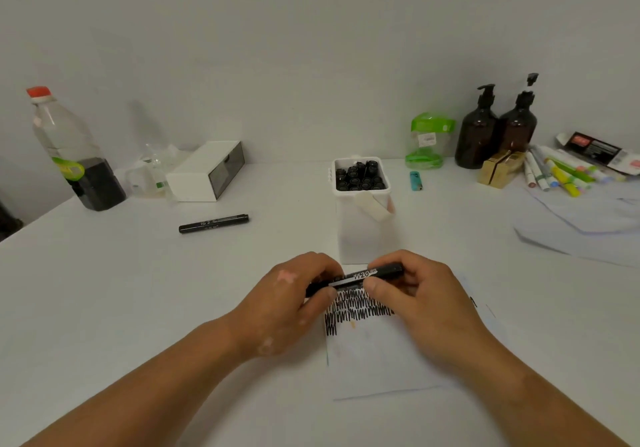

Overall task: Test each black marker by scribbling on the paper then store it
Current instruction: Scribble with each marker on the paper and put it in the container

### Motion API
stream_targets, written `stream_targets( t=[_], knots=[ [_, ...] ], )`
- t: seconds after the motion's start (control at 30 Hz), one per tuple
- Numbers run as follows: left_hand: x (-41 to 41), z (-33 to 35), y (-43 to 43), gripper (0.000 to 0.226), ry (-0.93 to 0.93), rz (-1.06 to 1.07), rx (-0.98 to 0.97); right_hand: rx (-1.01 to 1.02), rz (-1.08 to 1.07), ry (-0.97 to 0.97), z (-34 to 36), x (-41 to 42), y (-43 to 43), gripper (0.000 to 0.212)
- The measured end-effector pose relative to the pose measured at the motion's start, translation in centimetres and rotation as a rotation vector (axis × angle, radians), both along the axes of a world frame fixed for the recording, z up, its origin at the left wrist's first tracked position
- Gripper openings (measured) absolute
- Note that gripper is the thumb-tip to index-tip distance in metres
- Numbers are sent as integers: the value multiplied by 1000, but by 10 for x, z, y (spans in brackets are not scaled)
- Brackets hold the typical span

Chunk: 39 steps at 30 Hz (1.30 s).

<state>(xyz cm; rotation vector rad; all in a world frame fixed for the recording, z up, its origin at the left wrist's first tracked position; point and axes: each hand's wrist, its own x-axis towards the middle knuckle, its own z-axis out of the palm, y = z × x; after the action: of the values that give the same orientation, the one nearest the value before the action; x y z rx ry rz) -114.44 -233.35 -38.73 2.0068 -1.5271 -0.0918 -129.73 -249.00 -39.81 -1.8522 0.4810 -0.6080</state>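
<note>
Black marker [356, 278] held level between both hands, directly in front of the white holder [360, 235] and near its base. Left hand [291, 294] grips the marker's left end, fingers curled over the barrel; right hand [419, 291] pinches the right end, thumb under, fingers on top. The hands are close together, joined only by the marker. White print is visible on the barrel, not legible. Cannot tell whether the cap is seated or coming apart; the join is hidden under the fingers. The paper [377, 360] lies flat on the white table [138, 291] in front of the holder, under the hands. Rows of black scribbles [356, 308] cover its edge nearest the holder, just below the held marker. The holder stands upright, open top packed with black markers [360, 175] standing on end. A second loose black marker [213, 223] lies on its side to the left of the holder, well apart from it. Further left of the holder: a white box [207, 171], then a clear bottle [76, 156] with a red cap and dark liquid in its lower part. Just right of the holder: a blue lighter [416, 180]. Behind and right of the holder: a green-and-clear package [427, 140] and two amber pump bottles [479, 135]. Far right of the holder: a pile of coloured markers [561, 173].
</note>
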Motion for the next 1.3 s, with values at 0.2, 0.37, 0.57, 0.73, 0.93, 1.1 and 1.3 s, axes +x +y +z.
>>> stream_targets(
  t=[0.2,0.37,0.57,0.73,0.93,1.1,1.3],
  knots=[
    [-9,-6,-9,16,52,-78,25,72,52,-52,3,-2,0,17],
    [-13,-14,-2,27,-7,-71,-7,177,122,-95,4,1,8,12],
    [-19,-17,5,23,15,-104,-54,217,173,-88,2,2,16,12],
    [-20,-16,8,18,26,-122,-61,231,200,-106,3,2,18,10],
    [-21,-13,8,16,35,-137,-53,241,233,-110,6,1,21,9],
    [-21,-14,9,23,31,-113,-55,270,271,-118,11,-2,21,9],
    [-27,-16,6,21,48,-89,-89,205,242,-84,9,-2,23,13]
  ],
)
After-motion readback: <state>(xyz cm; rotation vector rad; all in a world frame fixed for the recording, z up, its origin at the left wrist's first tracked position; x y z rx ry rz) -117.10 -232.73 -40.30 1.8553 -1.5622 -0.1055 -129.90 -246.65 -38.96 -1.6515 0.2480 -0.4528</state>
